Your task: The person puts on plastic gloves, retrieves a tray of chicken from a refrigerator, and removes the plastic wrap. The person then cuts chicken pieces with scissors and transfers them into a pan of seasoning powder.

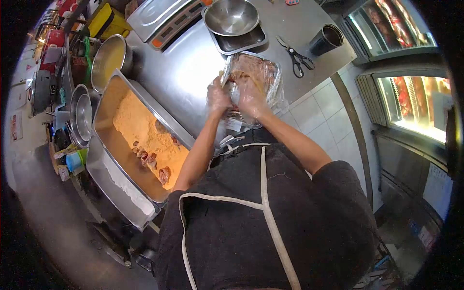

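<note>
A metal tray [279, 79] wrapped in clear plastic film stands at the counter's near edge, with brownish-pink meat [252, 64] in it. Both hands wear thin, clear gloves. My left hand [219, 96] is closed at the tray's left side, its fingers bunched against a fold of plastic film. Over the middle of the tray, my right hand [251, 98] has its fingers curled down. What the right fingers hold, if anything, is hidden by the hand and the film.
Left of my arms is a deep container [108, 113] of orange powder with meat pieces. Black scissors [296, 57] and a dark cup [327, 39] lie beyond the tray to the right. A steel bowl [231, 18] and a scale [169, 21] stand at the back.
</note>
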### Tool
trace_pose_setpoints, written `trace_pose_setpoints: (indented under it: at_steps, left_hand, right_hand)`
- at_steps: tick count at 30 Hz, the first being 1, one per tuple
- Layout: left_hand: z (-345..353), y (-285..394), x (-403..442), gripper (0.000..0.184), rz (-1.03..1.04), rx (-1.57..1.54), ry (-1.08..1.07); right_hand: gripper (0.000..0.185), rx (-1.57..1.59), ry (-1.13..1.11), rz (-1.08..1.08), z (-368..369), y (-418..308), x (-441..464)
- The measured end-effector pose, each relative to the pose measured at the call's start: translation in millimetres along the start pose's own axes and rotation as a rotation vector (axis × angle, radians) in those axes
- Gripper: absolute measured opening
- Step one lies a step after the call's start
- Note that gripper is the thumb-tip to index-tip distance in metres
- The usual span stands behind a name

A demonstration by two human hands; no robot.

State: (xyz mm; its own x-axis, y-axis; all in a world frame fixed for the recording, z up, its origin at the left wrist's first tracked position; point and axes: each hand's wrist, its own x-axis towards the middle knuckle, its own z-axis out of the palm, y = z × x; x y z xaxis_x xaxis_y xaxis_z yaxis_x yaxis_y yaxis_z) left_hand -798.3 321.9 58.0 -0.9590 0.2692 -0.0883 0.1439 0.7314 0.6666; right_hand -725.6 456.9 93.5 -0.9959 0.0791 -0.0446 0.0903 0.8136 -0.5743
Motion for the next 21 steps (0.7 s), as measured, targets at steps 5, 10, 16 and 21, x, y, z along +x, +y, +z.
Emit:
trace_pose_setpoints:
  at_steps: [5,10,16,21]
  left_hand:
    - [-5,-21,8,0.042,-0.099,-0.08,-0.192]
    - [-1,-9,1,0.03,-0.076,-0.199,-0.127]
    - [-4,-7,-1,0.036,-0.174,-0.091,-0.105]
    - [18,-23,-2,0.038,-0.185,-0.089,-0.077]
  right_hand:
    - [0.053,0.103,-0.243,0.147,-12,-17,-22]
    - [0.065,-0.049,0.014,0.171,0,0,15]
    - [0.069,-0.261,0.254,-0.121,49,48,68]
    - [0.052,-0.187,-0.269,0.089,7,10,87]
